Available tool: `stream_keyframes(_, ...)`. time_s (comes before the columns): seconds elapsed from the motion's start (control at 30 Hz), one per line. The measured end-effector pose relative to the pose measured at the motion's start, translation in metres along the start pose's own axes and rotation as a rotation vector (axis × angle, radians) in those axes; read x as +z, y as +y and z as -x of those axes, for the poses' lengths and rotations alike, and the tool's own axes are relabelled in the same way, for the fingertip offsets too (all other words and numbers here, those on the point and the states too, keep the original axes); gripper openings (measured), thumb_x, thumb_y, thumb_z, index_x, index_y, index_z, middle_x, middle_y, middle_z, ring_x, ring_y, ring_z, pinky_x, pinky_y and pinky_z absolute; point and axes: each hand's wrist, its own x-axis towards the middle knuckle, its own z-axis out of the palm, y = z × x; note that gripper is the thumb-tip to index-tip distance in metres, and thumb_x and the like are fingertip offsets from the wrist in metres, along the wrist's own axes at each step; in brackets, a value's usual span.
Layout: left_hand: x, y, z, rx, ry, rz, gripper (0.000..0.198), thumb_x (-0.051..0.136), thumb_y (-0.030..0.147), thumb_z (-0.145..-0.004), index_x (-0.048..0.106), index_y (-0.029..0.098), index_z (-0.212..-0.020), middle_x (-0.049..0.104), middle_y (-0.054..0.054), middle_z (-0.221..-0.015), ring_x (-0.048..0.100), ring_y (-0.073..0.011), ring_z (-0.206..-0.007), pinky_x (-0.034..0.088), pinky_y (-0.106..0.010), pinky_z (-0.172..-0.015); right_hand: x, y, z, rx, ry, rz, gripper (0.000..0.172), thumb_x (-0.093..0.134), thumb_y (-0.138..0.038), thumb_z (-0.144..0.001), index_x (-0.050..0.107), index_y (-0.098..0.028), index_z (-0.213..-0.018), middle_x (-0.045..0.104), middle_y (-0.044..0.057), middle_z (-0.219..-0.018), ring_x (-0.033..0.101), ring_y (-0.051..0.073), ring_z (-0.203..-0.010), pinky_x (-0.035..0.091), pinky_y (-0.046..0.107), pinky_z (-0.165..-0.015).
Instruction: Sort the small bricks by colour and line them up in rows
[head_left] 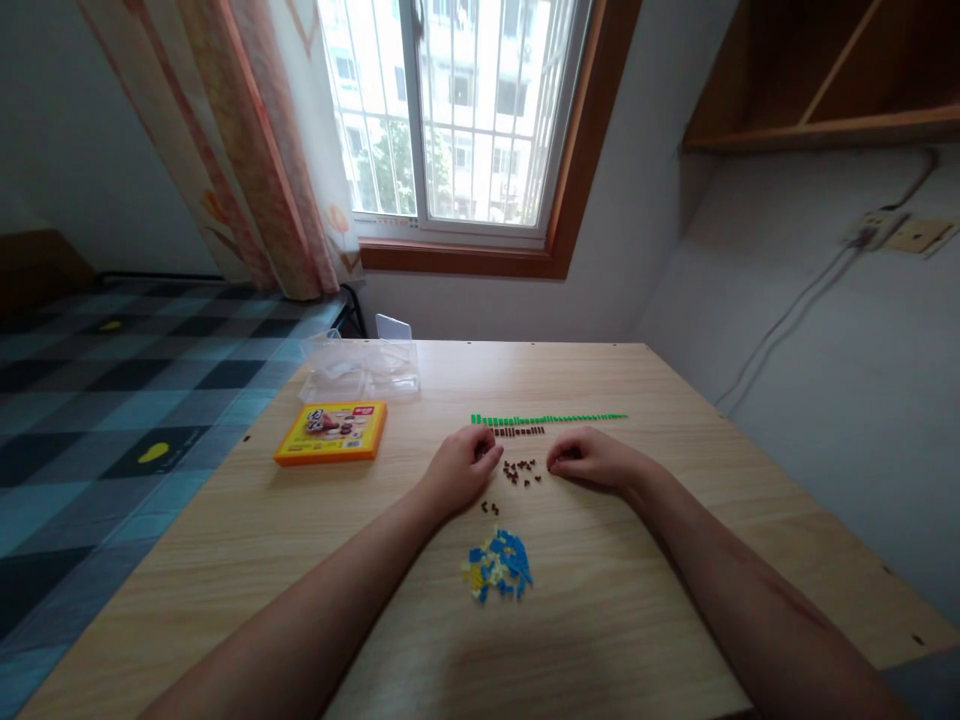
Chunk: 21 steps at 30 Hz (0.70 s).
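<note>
My left hand (463,468) rests on the table with its fingers curled, just left of a loose scatter of tiny brown building bricks (513,472). To the right of that scatter, my right hand (589,458) is closed in a pinch low over the wood; whatever lies between its fingertips is too small to make out. A short row of brown bricks (525,431) runs beyond the hands, its left end close to my left fingers. Behind it stretches a longer row of green bricks (547,419). Nearer me lies a mixed pile of blue and yellow bricks (501,565).
On the left of the wooden table (637,620) lies a flat orange-and-yellow box (330,433). Behind it stands a clear plastic container (360,370) with its lid raised. A bed with a checked cover (150,420) adjoins the left side, and a wall (840,380) the right.
</note>
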Motion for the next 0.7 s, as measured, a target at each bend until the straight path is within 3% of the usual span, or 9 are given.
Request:
stream_keyframes(0.27, -0.002, 0.001, 0.002, 0.016, 0.018, 0.007, 0.026, 0.053, 0.034, -0.085, 0.044, 0.021, -0.064, 0.049, 0.002, -0.064, 0.044, -0.0153, -0.063, 0.033, -0.029, -0.062, 0.007, 0.002, -0.003, -0.059, 0.183, 0.096, 0.022, 0.064, -0.028, -0.086, 0.080, -0.018, -0.097, 0.074, 0.004, -0.080, 0.060, 0.015, -0.069, 0.043, 0.026, -0.064)
stream_keyframes(0.4, -0.005, -0.006, 0.000, -0.030, 0.205, 0.116, 0.038, 0.046, 0.042, -0.090, 0.039, 0.021, -0.059, 0.043, 0.003, -0.058, 0.042, -0.0141, -0.059, 0.031, -0.028, -0.058, 0.009, 0.011, -0.008, -0.053, 0.265, 0.050, 0.021, 0.064, -0.030, -0.084, 0.078, -0.015, -0.084, 0.073, 0.005, -0.076, 0.059, 0.016, -0.067, 0.042, 0.025, -0.063)
stream_keyframes(0.53, -0.008, -0.017, -0.005, -0.246, 0.416, 0.395, 0.041, 0.040, 0.049, -0.091, 0.035, 0.023, -0.059, 0.034, 0.005, -0.050, 0.033, -0.0119, -0.047, 0.027, -0.027, -0.049, 0.011, 0.012, -0.009, -0.058, 0.287, 0.059, 0.022, 0.067, -0.033, -0.081, 0.076, -0.014, -0.077, 0.067, 0.002, -0.066, 0.053, 0.013, -0.061, 0.038, 0.024, -0.058)
stream_keyframes(0.6, -0.008, -0.020, -0.007, -0.333, 0.439, 0.511, 0.041, 0.039, 0.051, -0.092, 0.036, 0.024, -0.061, 0.035, 0.006, -0.048, 0.031, -0.0112, -0.042, 0.025, -0.026, -0.045, 0.011, 0.009, -0.009, -0.065, 0.289, 0.070, 0.021, 0.068, -0.033, -0.080, 0.076, -0.014, -0.075, 0.065, 0.002, -0.064, 0.051, 0.012, -0.060, 0.036, 0.023, -0.057)
stream_keyframes(0.7, -0.008, -0.020, -0.008, -0.357, 0.447, 0.521, 0.043, 0.039, 0.052, -0.092, 0.039, 0.023, -0.060, 0.038, 0.005, -0.047, 0.032, -0.0110, -0.040, 0.026, -0.026, -0.043, 0.013, 0.004, -0.007, -0.065, 0.300, 0.104, 0.017, 0.070, -0.031, -0.078, 0.075, -0.015, -0.073, 0.060, 0.000, -0.060, 0.049, 0.011, -0.058, 0.034, 0.022, -0.055)
